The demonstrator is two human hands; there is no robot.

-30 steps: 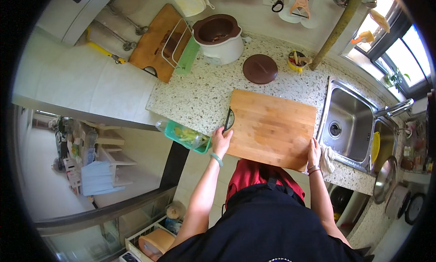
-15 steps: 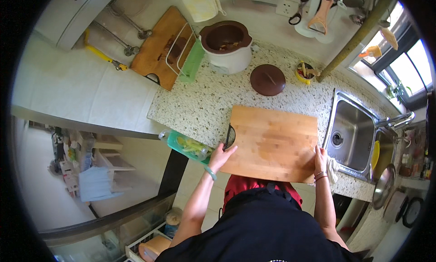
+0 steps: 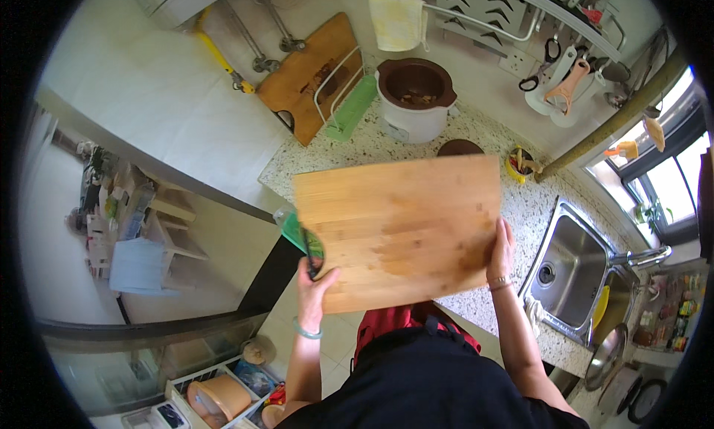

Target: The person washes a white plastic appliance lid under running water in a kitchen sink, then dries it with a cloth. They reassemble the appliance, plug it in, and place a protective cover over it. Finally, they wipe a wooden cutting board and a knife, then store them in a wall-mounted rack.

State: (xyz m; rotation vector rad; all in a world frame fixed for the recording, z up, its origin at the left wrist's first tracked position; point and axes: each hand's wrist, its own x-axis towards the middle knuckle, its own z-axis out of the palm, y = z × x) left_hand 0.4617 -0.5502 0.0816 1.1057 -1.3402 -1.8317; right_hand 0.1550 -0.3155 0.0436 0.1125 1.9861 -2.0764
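A wooden cutting board (image 3: 416, 228) is raised above the speckled counter, spanning the space in front of me. My left hand (image 3: 312, 284) grips its left edge beside the black handle, thumb on top. On the opposite edge, my right hand (image 3: 501, 252) is closed around the right side. Damp darker patches mark the board's surface, which carries nothing. Behind it, the brown lid (image 3: 460, 147) is mostly hidden. A green tray (image 3: 291, 230) shows only partly past the board's left edge.
A white cooker with a brown inner pot (image 3: 413, 120) stands at the back. Left of it, another cutting board (image 3: 312, 72) leans by a green rack (image 3: 353, 109). A steel sink (image 3: 569, 262) lies right, a yellow cup (image 3: 518, 165) behind it. Storage baskets (image 3: 216, 395) are lower left.
Both hands have lifted the cutting board off the counter, and it now looks larger and covers most of the lid and green tray. The view has shifted too.
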